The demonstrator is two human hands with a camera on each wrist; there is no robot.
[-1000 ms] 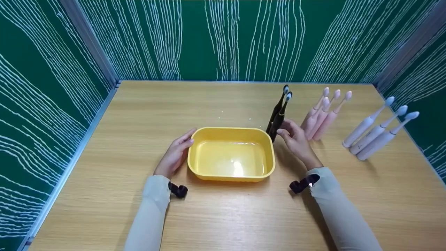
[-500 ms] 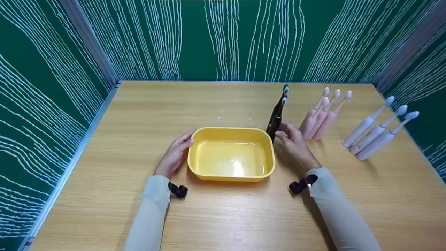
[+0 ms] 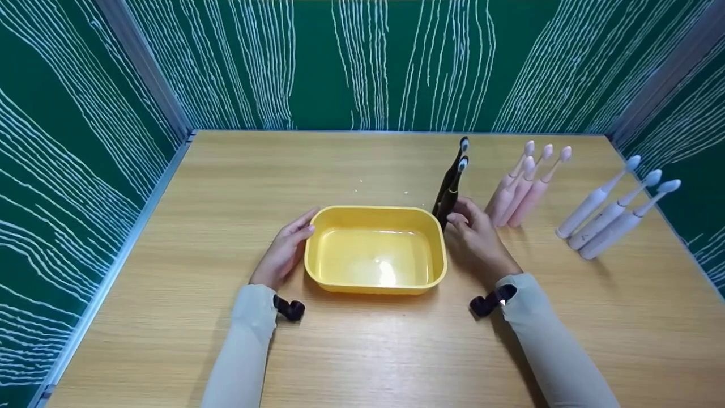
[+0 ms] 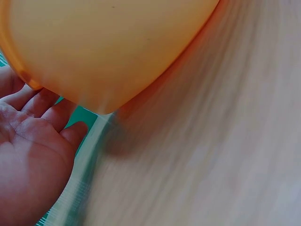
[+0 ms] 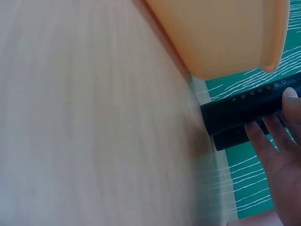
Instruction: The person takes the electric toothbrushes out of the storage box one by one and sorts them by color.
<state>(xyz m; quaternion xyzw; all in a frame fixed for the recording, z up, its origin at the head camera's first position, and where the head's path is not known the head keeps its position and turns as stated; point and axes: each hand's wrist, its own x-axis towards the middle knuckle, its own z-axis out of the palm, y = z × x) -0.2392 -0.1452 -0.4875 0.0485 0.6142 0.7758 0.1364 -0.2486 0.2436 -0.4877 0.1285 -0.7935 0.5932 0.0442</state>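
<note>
In the head view, a yellow bin (image 3: 374,290) stands on the wooden table. My left hand (image 3: 283,249) rests against its left side, the fingers along the outer wall near the far corner. By the bin's right wall stand two black electric toothbrushes, brush heads up. My right hand (image 3: 478,235) pinches the nearer black electric toothbrush (image 3: 449,198) low on its handle. In the right wrist view, the thumb lies on the button side of that toothbrush (image 5: 249,106), fingers on the far side. The other black electric toothbrush (image 5: 230,140) is close behind it, partly hidden.
Several pink electric toothbrushes (image 3: 527,198) stand grouped just beyond my right hand. Farther right, three pale lavender electric toothbrushes (image 3: 612,226) stand in a row. Green walls with white lines (image 3: 317,62) enclose the wooden table (image 3: 255,170) at the back and sides.
Over the first half second, my right hand shifts the nearer black electric toothbrush slightly left, closer to the other one. Since then it has hardly moved. The left hand and bin stay in place.
</note>
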